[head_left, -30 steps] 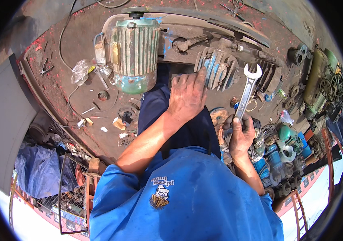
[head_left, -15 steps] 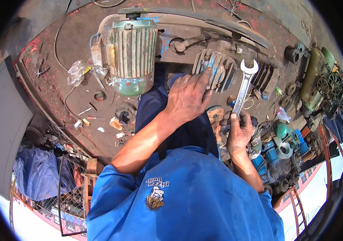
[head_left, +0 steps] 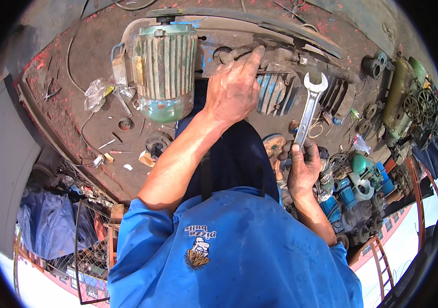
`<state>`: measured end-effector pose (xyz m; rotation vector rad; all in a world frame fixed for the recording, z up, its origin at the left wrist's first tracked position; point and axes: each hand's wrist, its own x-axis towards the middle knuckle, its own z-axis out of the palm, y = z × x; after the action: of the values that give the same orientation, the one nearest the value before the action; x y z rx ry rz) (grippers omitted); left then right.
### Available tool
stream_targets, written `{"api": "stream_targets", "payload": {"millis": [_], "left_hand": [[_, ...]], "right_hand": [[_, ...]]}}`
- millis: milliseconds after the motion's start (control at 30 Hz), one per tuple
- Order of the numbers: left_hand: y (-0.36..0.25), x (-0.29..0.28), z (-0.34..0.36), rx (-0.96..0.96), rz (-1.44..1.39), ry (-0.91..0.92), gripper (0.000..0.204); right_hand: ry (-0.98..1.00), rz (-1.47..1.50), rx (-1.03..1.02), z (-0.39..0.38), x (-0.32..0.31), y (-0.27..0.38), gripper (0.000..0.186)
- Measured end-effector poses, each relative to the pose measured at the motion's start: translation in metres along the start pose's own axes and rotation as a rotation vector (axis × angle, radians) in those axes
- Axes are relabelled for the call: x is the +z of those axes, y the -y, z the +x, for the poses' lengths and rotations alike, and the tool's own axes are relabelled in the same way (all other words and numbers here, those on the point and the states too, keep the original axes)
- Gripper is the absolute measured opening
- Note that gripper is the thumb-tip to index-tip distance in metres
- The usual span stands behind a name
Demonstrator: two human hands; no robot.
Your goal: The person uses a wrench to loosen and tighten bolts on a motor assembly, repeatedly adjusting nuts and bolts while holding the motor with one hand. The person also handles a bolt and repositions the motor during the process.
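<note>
My left hand (head_left: 233,90) reaches over the left edge of a finned cylinder head (head_left: 275,95), index finger extended toward a braided hose with an elbow fitting (head_left: 244,49), the other fingers loosely bent; whether it touches the hose is unclear. My right hand (head_left: 301,161) grips a large silver open-end wrench (head_left: 308,115), jaw upward, beside the cylinder head. A green ribbed electric motor (head_left: 163,69) sits left of my left hand on a long metal base (head_left: 204,59). A second finned part (head_left: 339,97) lies to the right.
Cables, a plastic bag (head_left: 95,95) and small parts litter the floor. Tanks (head_left: 401,95), motors and pumps (head_left: 362,185) crowd the right. A wire-mesh frame (head_left: 90,251) and blue tarp (head_left: 44,220) stand lower left. Someone in camouflage clothing (head_left: 324,182) is partly hidden behind my right arm.
My left hand has moved up from the lower side of the cylinder head toward the hose fitting. My right hand still holds the wrench, whose jaw sits slightly further left and higher.
</note>
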<state>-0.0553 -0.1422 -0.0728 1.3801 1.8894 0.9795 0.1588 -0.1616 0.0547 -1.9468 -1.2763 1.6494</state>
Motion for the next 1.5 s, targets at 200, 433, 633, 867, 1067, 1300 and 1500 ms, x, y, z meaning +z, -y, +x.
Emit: {"api": "stream_targets", "payload": {"millis": [200,433,633,867,1067,1300,1500], "left_hand": [[-0.016,-0.007,-0.051,-0.076,0.045,0.21,0.057],[0.022,0.008,-0.017,-0.084,0.159,0.148,0.03],[0.01,0.021,-0.027,-0.313,-0.04,0.105,0.018],[0.016,0.017,-0.022,-0.173,0.001,0.102,0.012],[0.014,0.002,-0.001,-0.076,0.182,0.355,0.012],[0.031,0.041,-0.053,-0.203,-0.214,-0.088,0.011],[0.011,0.033,-0.086,-0.246,-0.287,-0.13,0.01]], "right_hand": [[-0.023,0.008,-0.012,-0.003,-0.003,-0.005,0.024],[-0.025,-0.051,-0.032,0.001,-0.006,-0.002,0.023],[-0.056,-0.06,0.065,-0.003,-0.006,-0.001,0.021],[-0.054,-0.042,-0.022,-0.004,-0.016,-0.012,0.02],[-0.06,-0.057,-0.017,-0.006,-0.025,-0.014,0.022],[-0.043,-0.066,-0.008,-0.004,-0.026,-0.014,0.021],[-0.005,-0.034,-0.03,-0.003,-0.027,-0.02,0.022]]}}
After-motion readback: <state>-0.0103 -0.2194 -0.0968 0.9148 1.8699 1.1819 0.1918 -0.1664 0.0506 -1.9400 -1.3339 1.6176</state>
